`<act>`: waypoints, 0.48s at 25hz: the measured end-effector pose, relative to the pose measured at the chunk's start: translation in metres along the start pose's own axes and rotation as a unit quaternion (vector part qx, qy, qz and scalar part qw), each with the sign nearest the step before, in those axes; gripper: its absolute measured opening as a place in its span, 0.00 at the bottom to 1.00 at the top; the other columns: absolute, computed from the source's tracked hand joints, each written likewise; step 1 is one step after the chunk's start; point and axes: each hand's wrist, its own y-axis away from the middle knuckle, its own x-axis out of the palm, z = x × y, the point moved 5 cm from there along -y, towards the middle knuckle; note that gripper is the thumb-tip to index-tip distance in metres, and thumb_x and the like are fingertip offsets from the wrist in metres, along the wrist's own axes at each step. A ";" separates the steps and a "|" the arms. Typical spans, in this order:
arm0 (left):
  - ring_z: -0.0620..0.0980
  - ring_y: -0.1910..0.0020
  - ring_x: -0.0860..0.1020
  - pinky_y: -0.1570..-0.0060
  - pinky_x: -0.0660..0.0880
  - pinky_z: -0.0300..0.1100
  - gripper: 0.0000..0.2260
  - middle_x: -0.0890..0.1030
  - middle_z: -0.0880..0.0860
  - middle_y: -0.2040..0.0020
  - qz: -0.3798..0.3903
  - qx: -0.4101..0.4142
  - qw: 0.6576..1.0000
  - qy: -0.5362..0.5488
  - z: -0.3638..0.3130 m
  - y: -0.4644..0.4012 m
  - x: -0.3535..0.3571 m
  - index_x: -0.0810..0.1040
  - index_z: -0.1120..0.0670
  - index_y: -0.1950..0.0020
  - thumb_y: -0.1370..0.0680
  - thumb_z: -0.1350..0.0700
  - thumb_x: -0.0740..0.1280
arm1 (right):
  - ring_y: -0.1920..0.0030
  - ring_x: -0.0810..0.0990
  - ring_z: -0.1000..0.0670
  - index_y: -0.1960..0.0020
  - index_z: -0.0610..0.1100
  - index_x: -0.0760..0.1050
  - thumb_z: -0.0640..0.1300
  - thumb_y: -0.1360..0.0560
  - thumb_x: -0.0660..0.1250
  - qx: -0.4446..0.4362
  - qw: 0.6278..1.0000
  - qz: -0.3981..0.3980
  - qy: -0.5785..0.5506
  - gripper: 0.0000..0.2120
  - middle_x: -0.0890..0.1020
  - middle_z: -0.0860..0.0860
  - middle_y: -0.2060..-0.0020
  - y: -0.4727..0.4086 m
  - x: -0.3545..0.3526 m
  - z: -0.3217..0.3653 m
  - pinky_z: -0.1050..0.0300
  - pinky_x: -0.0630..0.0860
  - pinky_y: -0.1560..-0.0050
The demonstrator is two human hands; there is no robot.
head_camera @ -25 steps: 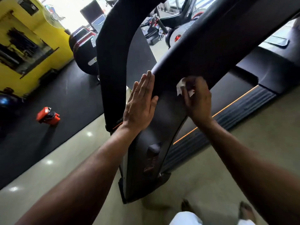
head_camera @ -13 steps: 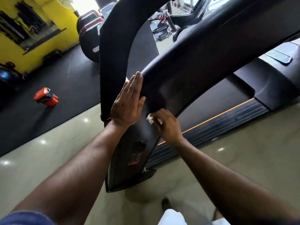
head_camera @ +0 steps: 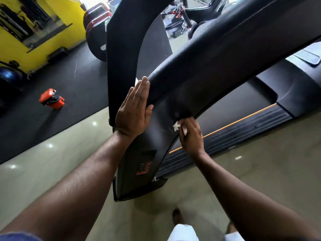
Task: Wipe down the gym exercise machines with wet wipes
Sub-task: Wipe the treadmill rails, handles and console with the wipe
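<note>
Right hand (head_camera: 191, 136) pinches a limp, soft wet wipe (head_camera: 176, 126) against the rigid treadmill upright (head_camera: 156, 129); left hand (head_camera: 133, 110) rests flat, fingers straight.

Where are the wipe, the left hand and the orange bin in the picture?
wipe (head_camera: 176, 126): head view, on the white corner left of the fingers.
left hand (head_camera: 133, 112): head view, on the back of the hand.
orange bin (head_camera: 52, 99): head view, on its side wall.
</note>
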 end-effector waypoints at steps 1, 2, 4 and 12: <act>0.56 0.18 0.62 0.23 0.65 0.57 0.26 0.62 0.59 0.18 -0.001 0.001 1.000 -0.001 0.000 0.000 0.000 0.58 0.62 0.18 0.13 0.52 0.55 | 0.50 0.77 0.45 0.48 0.47 0.77 0.38 0.21 0.66 0.023 1.000 0.016 0.000 0.05 0.76 0.51 0.52 0.007 0.009 -0.007 0.44 0.78 0.53; 0.56 0.18 0.62 0.23 0.66 0.57 0.26 0.62 0.60 0.18 -0.003 0.001 1.000 -0.001 -0.001 0.000 0.000 0.58 0.62 0.18 0.13 0.52 0.55 | 0.50 0.77 0.45 0.48 0.47 0.78 0.40 0.20 0.66 0.042 0.999 0.029 -0.003 0.05 0.77 0.51 0.51 0.012 0.014 -0.009 0.44 0.78 0.53; 0.56 0.19 0.62 0.24 0.67 0.57 0.26 0.62 0.60 0.18 -0.007 0.000 1.000 0.004 -0.001 0.000 -0.001 0.58 0.62 0.18 0.13 0.52 0.56 | 0.51 0.79 0.46 0.49 0.47 0.80 0.41 0.21 0.67 0.059 0.998 0.033 -0.018 0.04 0.78 0.52 0.52 0.012 0.014 -0.006 0.44 0.79 0.54; 0.56 0.19 0.62 0.24 0.66 0.57 0.26 0.62 0.60 0.18 -0.004 -0.003 1.000 0.004 0.000 0.000 -0.001 0.57 0.62 0.18 0.13 0.51 0.55 | 0.57 0.80 0.49 0.51 0.49 0.76 0.39 0.24 0.71 0.139 0.980 -0.047 -0.133 0.06 0.80 0.52 0.56 0.006 0.030 0.031 0.45 0.79 0.55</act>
